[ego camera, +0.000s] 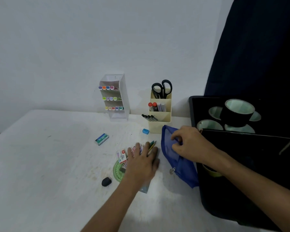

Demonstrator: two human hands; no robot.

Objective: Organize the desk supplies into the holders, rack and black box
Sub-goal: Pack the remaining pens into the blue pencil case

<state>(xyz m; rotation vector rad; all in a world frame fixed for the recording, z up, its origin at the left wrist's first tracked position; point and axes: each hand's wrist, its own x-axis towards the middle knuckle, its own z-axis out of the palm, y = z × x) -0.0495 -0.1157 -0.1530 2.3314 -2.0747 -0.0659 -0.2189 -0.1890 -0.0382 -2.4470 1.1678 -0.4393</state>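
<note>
the left hand (141,158) lies flat, fingers spread, pressing on small boxes (122,155) and pencils (152,144) over a green protractor (117,171); what it covers is hidden. open table (40,164) stretches left. the right hand (189,144) pinches the blue pouch (177,158) beside the black box (241,173), cut off at right.

rack (118,97): upright, 3 marker rows | cream holder (160,113): scissors (162,88), pens | black box (241,148): tape rolls
</note>
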